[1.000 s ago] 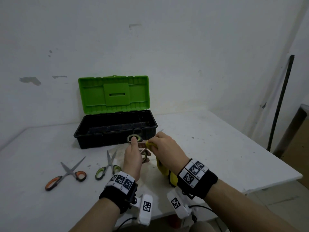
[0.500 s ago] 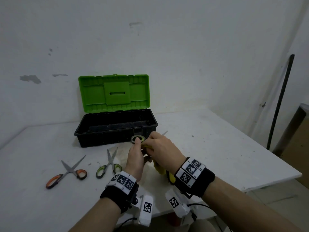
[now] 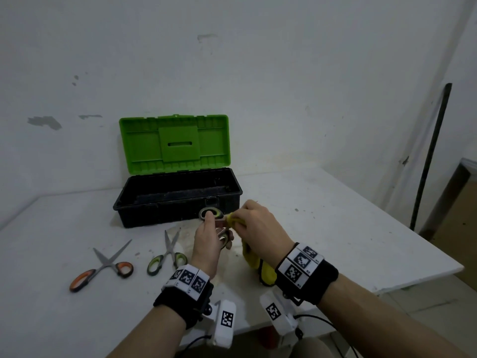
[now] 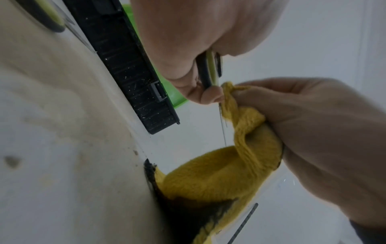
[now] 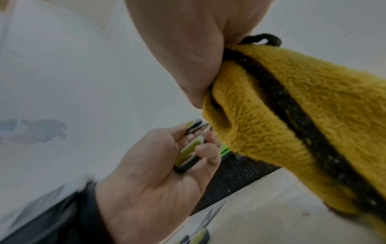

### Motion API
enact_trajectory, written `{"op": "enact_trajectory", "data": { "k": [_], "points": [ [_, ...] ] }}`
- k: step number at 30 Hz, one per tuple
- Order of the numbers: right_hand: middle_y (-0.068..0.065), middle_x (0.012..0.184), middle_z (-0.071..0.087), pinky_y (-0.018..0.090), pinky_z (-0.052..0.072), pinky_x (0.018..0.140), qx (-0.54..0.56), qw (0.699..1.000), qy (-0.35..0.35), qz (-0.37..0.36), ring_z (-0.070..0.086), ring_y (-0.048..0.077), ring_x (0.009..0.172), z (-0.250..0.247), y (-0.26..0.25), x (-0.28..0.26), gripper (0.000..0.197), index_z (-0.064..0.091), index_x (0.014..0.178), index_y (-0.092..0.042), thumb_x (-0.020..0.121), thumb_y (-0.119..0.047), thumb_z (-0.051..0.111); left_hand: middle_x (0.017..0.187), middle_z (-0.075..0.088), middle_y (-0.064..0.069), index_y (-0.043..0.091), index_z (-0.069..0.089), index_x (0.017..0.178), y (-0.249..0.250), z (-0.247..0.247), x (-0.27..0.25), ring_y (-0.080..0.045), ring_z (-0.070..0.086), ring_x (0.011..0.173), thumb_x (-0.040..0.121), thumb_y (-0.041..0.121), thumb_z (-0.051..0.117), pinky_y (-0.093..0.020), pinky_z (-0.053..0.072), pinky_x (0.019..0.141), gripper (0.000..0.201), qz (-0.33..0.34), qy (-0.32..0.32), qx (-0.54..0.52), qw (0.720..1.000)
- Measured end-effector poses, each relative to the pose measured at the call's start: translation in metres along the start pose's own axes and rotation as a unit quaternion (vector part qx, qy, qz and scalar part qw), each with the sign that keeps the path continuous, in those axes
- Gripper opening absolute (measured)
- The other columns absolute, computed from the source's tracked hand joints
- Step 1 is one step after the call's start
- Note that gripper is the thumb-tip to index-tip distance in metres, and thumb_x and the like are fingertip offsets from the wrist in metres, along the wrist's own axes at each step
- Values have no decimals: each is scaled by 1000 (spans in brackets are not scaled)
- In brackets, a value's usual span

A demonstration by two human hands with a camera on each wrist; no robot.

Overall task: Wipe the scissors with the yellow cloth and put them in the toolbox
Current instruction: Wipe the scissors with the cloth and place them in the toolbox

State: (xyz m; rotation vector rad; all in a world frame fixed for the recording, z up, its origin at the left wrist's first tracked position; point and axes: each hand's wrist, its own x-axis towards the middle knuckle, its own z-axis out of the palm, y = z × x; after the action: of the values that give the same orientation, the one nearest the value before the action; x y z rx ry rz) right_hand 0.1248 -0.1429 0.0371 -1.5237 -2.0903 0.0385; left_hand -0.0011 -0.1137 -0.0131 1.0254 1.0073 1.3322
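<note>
My left hand (image 3: 211,235) grips a pair of green-handled scissors (image 3: 210,213) by the handles, just in front of the toolbox. Those handles (image 5: 189,152) lie between its fingers in the right wrist view. My right hand (image 3: 255,223) holds the yellow cloth (image 3: 258,262) bunched around the blades close to the handles; a thin blade edge (image 4: 223,127) shows beside the cloth (image 4: 219,173). The cloth's tail hangs to the table. The black toolbox (image 3: 178,206) stands with its green lid (image 3: 175,143) up, its inside dark.
Two more pairs lie on the white table (image 3: 335,228) to the left: orange-handled scissors (image 3: 103,267) and green-handled scissors (image 3: 167,251). A dark pole (image 3: 431,156) leans on the wall at right. The table's right edge drops off near my right forearm.
My right hand with the cloth has slid left along the blades toward the handles, covering the blade tip that showed before. Left hand holds steady.
</note>
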Motion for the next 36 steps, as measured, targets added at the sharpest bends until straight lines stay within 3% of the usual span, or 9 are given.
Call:
{"op": "enact_trajectory", "data": {
  "k": [3, 6, 11, 17, 23, 28, 31, 36],
  "points": [
    [3, 101, 58, 37, 52, 79, 41, 999, 36, 0, 58, 22, 88, -5, 7, -1, 20, 73, 107, -16, 94, -22, 58, 74, 61, -14, -4, 63, 99, 1, 0, 2, -16, 54, 52, 109, 39, 27, -27, 40, 42, 57, -1, 4, -8, 1000],
    [4, 102, 59, 36, 52, 79, 52, 998, 11, -30, 59, 21, 88, -1, 2, -6, 20, 73, 108, -16, 93, -21, 60, 74, 63, -10, 4, 63, 91, -1, 4, -2, -17, 55, 58, 108, 42, 28, -28, 42, 47, 54, 1, -9, 11, 1000],
    [3, 103, 57, 37, 52, 79, 34, 999, 24, 3, 59, 22, 90, -11, 17, 1, 20, 72, 108, -17, 95, -21, 58, 78, 61, -12, 1, 64, 98, -2, 0, -2, -17, 55, 58, 109, 41, 28, -27, 39, 43, 55, -1, -10, -22, 1000],
    [0, 107, 53, 37, 52, 73, -11, 989, -78, -123, 58, 21, 85, -12, 5, -2, 18, 69, 110, -20, 96, -18, 57, 77, 67, -9, 4, 66, 104, -4, 2, -1, -19, 59, 65, 106, 50, 31, -31, 43, 53, 59, -56, -31, -42, 997],
    [-2, 102, 47, 40, 54, 66, -73, 990, -63, -102, 55, 20, 79, -2, 20, 2, 16, 67, 106, -20, 95, -13, 59, 95, 68, -15, 3, 67, 114, -6, 0, -1, -21, 56, 73, 106, 50, 27, -32, 42, 57, 62, -43, -29, -33, 998],
    [2, 107, 52, 39, 52, 70, -17, 989, -54, -134, 58, 25, 80, -1, 9, -6, 18, 67, 108, -19, 97, -17, 54, 83, 67, -12, 3, 68, 109, -3, 4, -3, -21, 56, 70, 105, 53, 27, -33, 42, 59, 64, -48, -51, -37, 997],
    [3, 108, 53, 38, 52, 70, -14, 993, -32, -113, 60, 25, 81, 2, 11, -7, 19, 67, 111, -17, 98, -18, 52, 88, 66, -14, 1, 66, 114, -4, 6, -3, -21, 57, 71, 105, 52, 27, -32, 43, 60, 65, -55, -56, -55, 995],
    [2, 107, 55, 34, 53, 71, 13, 996, 41, -76, 60, 21, 83, -4, 20, -5, 18, 68, 110, -15, 97, -20, 58, 67, 59, -8, -3, 60, 113, -3, 4, 1, -17, 50, 57, 107, 49, 26, -33, 40, 58, 62, -37, -35, -36, 998]
  ]
}}
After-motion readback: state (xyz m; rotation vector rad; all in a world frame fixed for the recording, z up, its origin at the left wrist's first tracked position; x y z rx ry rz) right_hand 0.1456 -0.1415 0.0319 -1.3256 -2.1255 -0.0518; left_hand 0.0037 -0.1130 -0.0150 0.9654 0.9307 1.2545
